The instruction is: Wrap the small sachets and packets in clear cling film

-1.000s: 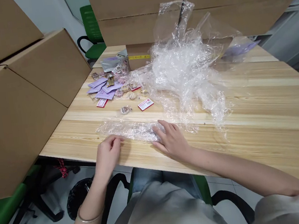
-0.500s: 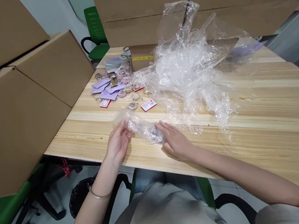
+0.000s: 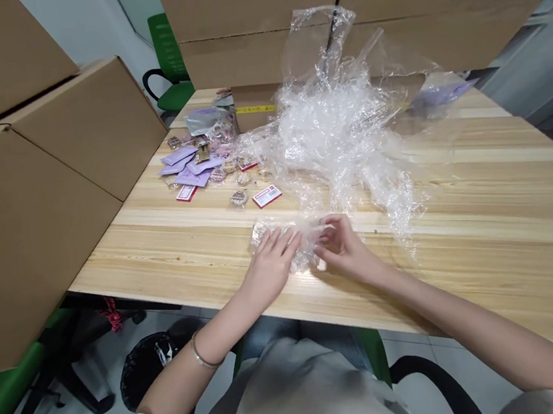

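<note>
A crumpled strip of clear plastic film lies on the table near its front edge, between my hands. My left hand presses flat on the film's left part, palm down with fingers stretched out. At the right end, my right hand curls its fingers and thumb around the film and grips it. Whether something is wrapped inside cannot be made out. Beyond the hands are a red-and-white small box and a round clear-wrapped piece.
A big heap of clear plastic film covers the table's middle back. Purple packets and small wrapped items lie at left. Large cardboard boxes stand at left and behind. A black-lined bin sits on the floor.
The strip's left end has been folded rightward, so the film is shorter. My left hand moved right onto it and flattened; my right hand went from resting on the film to gripping its right end.
</note>
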Tool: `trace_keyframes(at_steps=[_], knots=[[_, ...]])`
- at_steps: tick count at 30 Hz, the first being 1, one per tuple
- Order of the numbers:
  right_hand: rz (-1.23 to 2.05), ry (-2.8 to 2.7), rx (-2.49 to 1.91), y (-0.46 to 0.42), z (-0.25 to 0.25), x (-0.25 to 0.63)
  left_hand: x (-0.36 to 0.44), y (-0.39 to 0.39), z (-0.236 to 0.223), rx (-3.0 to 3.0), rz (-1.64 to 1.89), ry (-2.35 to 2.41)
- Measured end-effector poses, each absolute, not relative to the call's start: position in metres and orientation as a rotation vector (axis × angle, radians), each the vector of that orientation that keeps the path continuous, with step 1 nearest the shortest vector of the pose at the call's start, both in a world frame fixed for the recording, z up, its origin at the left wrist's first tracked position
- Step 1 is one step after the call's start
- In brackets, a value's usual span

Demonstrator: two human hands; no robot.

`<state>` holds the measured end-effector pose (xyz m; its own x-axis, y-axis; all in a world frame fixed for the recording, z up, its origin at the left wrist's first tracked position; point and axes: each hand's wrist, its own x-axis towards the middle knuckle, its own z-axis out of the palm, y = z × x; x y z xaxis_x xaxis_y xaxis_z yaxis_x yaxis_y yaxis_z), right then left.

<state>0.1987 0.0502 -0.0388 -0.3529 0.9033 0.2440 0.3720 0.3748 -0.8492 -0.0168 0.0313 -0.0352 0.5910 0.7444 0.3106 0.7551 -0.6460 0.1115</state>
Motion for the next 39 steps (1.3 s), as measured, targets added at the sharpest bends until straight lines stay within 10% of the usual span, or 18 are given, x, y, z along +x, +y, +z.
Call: trace_keyframes(at_steps=[21, 31, 39], knots=[[-0.088, -2.627, -0.778, 0.02, -0.04, 0.18, -0.061, 0.04, -0.001, -3.124, -0.173, -1.15], [0.639, -2.299, -1.129, 0.006, 0.018, 0.189, -0.049, 0.048, 0.043, -3.476, -0.662, -1.481], [1.046, -0.82, -1.43, -0.002, 0.034, 0.331, -0.034, 0.072, 0.03, -3.535, -1.562, -1.647]])
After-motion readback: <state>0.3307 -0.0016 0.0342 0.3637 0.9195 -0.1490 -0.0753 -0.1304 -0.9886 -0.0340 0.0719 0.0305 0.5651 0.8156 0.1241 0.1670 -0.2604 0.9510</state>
